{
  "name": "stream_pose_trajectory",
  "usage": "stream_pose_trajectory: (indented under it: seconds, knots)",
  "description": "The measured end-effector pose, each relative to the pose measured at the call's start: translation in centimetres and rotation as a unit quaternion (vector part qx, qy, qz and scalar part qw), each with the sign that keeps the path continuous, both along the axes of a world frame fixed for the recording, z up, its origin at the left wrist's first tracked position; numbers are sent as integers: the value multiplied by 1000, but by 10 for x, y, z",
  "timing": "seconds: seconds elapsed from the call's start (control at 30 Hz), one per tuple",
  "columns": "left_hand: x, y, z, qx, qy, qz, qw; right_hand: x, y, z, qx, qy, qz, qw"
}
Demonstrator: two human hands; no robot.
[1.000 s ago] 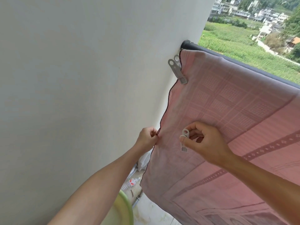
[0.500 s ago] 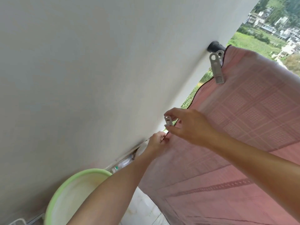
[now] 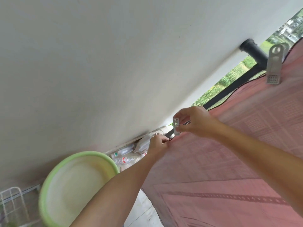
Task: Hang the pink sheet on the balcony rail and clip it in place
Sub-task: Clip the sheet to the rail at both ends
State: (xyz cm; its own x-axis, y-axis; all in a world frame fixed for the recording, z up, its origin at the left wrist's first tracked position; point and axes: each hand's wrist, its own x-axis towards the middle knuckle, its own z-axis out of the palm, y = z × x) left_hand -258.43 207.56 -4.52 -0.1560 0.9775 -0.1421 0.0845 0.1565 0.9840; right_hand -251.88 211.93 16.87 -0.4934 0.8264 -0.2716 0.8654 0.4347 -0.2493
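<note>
The pink sheet (image 3: 237, 145) hangs over the black balcony rail (image 3: 253, 51) and fills the right side of the view. A large grey clip (image 3: 274, 64) pins its top corner to the rail. My left hand (image 3: 158, 143) pinches the sheet's dark side edge, low down by a black upright bar (image 3: 229, 90). My right hand (image 3: 195, 122) holds a small white clip (image 3: 176, 126) between thumb and fingers, right at that same edge just above my left hand.
A white wall (image 3: 106, 63) runs close along the left. A green-rimmed basin (image 3: 49, 185) stands on the floor below my left arm. Plastic bottles (image 3: 124, 158) and bags lie at the wall's foot. A white wire rack (image 3: 11, 203) is at bottom left.
The view tilted and swung down-left, bringing the basin into sight. My right hand carried the small clip from the sheet's face to its side edge, next to my left hand.
</note>
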Motion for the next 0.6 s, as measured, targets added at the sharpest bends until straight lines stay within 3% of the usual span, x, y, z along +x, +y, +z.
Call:
stream_pose_trajectory:
  seconds: [0.2,0.6]
  knots:
    - [2,-5,-7,-9,-37,39,998,-4,9,-39,33,-102,28,994]
    - [-3,-3,-17,-16,-71,72,995,-2,17,-71,41,-202,43,978]
